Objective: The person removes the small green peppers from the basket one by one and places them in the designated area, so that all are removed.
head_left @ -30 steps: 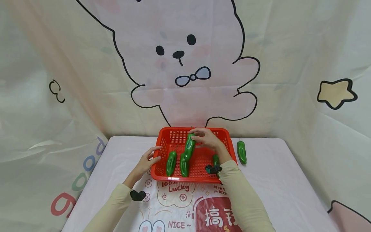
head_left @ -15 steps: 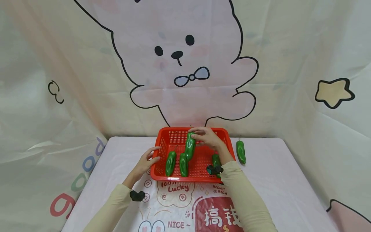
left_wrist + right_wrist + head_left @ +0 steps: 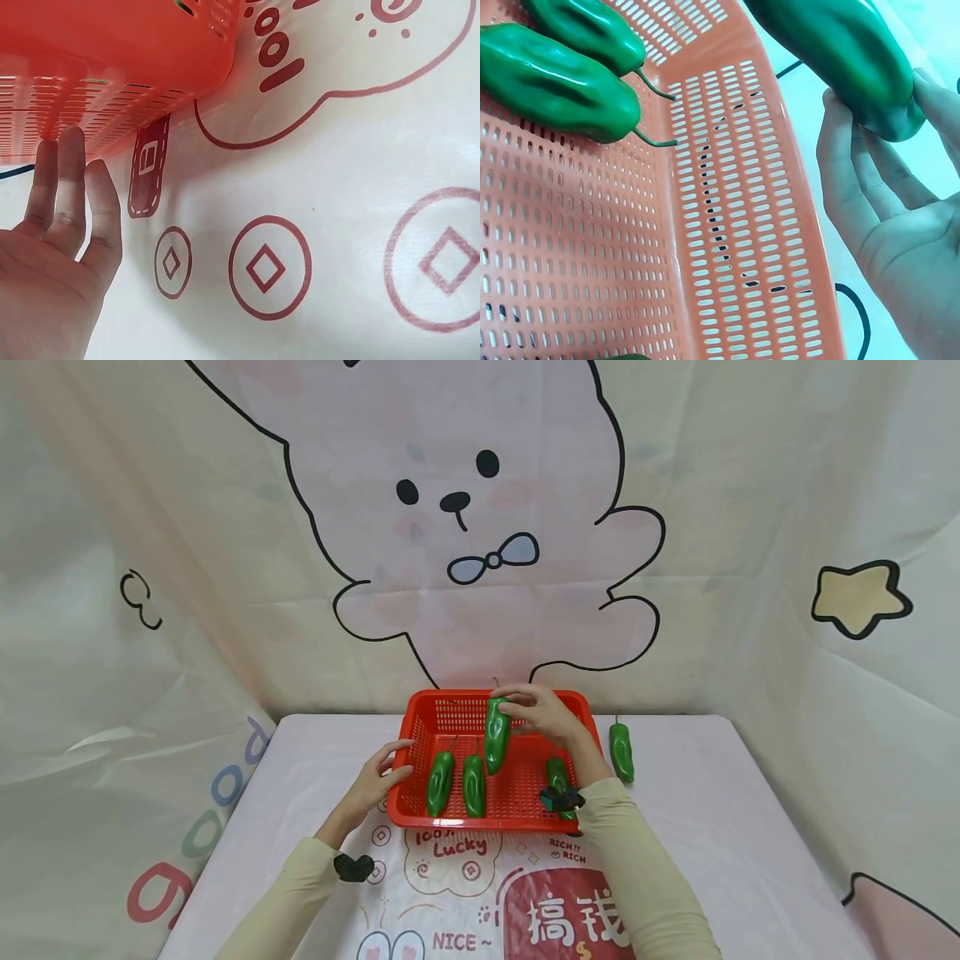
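Drapes hang around a white table, right hand pinching pepper, left hand uncurled.

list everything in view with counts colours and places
Table: one, white, centre bottom
Basket: one, red, table's far side
Basket peppers: three, green, two left, one right
Held pepper: one, green, in right hand
Loose pepper: one, green, right of basket
Prints: several, mostly red, table's near side
Animal drawing: one, pink, backdrop
Star: one, yellow, backdrop's right
Letters: four, mixed colours, backdrop's left
Squiggle: one, black, backdrop's left
Corner shape: one, pink, lower right
Wristbands: two, black, wrists
Sleeves: two, cream, forearms
Left hand: one, basket's left
Right hand: one, pinching held pepper
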{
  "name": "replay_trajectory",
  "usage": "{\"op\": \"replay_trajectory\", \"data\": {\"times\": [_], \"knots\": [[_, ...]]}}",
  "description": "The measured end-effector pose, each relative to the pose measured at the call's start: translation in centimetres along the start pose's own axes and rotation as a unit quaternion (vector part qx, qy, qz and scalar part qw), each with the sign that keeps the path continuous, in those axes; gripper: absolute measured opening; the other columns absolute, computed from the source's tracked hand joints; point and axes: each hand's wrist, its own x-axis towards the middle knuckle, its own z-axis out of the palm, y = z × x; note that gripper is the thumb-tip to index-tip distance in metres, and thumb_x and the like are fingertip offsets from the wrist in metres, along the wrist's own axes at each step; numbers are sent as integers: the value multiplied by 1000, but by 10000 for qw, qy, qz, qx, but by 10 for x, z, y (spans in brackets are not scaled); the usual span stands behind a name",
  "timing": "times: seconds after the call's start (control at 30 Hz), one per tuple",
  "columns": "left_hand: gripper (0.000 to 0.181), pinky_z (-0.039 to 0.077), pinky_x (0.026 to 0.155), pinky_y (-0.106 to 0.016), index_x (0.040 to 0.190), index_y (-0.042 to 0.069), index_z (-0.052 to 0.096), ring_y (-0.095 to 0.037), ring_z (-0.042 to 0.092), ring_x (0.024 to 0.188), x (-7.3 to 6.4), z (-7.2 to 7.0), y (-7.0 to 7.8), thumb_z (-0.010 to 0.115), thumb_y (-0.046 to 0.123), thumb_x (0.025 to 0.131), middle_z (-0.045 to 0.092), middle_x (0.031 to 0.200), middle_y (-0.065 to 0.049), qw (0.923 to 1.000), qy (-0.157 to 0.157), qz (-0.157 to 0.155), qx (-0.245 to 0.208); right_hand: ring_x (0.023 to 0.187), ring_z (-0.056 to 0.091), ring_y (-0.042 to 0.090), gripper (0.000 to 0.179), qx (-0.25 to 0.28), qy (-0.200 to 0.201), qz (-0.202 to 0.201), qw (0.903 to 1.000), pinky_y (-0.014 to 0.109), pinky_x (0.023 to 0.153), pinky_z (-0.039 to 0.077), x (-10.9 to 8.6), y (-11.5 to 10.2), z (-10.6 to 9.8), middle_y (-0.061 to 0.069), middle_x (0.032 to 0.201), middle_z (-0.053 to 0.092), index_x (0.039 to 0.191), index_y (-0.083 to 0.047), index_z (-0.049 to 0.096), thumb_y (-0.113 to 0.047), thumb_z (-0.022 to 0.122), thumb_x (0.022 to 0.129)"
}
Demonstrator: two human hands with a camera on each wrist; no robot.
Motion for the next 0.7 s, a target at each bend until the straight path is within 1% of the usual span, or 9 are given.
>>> {"op": "replay_trajectory", "data": {"times": [0.2, 0.3, 0.47, 0.57, 0.63, 0.7], "knots": [[51, 60, 78, -46, 151, 19, 45, -47, 56, 118, 0, 1, 0, 63, 13, 103, 46, 142, -27, 10000, 44, -2, 48, 86, 68, 25, 36, -112, -34, -109, 9999, 64, 82, 54, -6, -6, -4, 17, 111, 65, 136, 7, 57, -3, 61, 102], [51, 60, 79, -47, 150, 19, 46, -47, 56, 119, 0, 2, 0, 62, 12, 103, 46, 143, -27, 10000, 45, -37, 28, 86, 68, 25, 37, -123, -62, -141, 9998, 61, 79, 56, -9, -6, -8, 19, 111, 64, 137, 8, 55, -3, 60, 103], [50, 60, 79, -49, 150, 20, 46, -48, 57, 117, -1, 2, 2, 61, 12, 103, 46, 141, -28, 10000, -4, -25, 23, 85, 67, 25, 36, -61, 17, -175, 9998, 53, 75, 60, -14, -5, -13, 21, 112, 61, 138, 8, 55, -3, 58, 103], [50, 60, 78, -49, 150, 20, 46, -47, 57, 117, -1, 2, 3, 61, 13, 103, 47, 141, -28, 10000, 20, -39, 68, 84, 67, 24, 35, -15, 110, -193, 9998, 52, 74, 60, -17, -5, -15, 21, 112, 62, 137, 4, 58, -5, 59, 103], [49, 60, 78, -48, 150, 21, 46, -46, 58, 116, -1, 2, 3, 61, 13, 103, 47, 141, -27, 9999, 39, -67, 74, 84, 67, 24, 35, 52, 169, -178, 9997, 50, 74, 61, -19, -5, -17, 21, 112, 61, 137, 5, 57, -6, 60, 103], [50, 61, 77, -47, 150, 21, 46, -45, 59, 114, -1, 1, 2, 62, 13, 103, 47, 141, -27, 10000, 29, -69, 59, 84, 66, 23, 35, 142, 236, -138, 9995, 49, 75, 61, -22, -4, -19, 18, 117, 60, 135, 6, 58, -6, 61, 103]]}}
